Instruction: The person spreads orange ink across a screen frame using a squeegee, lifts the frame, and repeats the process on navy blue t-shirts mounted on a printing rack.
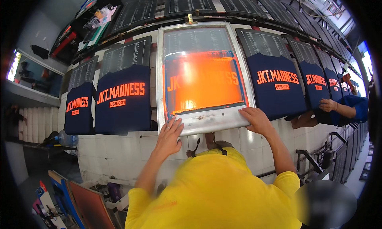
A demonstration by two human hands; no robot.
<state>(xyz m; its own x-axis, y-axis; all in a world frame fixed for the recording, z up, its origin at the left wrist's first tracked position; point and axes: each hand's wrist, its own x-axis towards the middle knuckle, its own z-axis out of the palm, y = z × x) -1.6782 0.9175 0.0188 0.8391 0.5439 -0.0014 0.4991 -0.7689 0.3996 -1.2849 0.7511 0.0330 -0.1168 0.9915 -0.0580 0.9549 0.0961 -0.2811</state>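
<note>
A screen printing frame (207, 123) with silver metal edges lies in front of me over a dark pallet. Bright orange ink (205, 88) covers much of its mesh, bordered by blue, and lettering shows faintly through. My left hand (169, 137), with a ring on one finger, holds the frame's near left corner, fingers laid over the edge. At the near right corner my right hand (258, 121) grips the same frame, its fingertips on top. Whatever lies under the mesh is mostly hidden.
Navy shirts with orange print lie on pallets, one directly left (123, 98) and another directly right (276, 86). Further rows of black pallets (189, 2) stand beyond a rail. At far right another person's hand (328, 105) is near a shirt. Boards (89, 205) lean at lower left.
</note>
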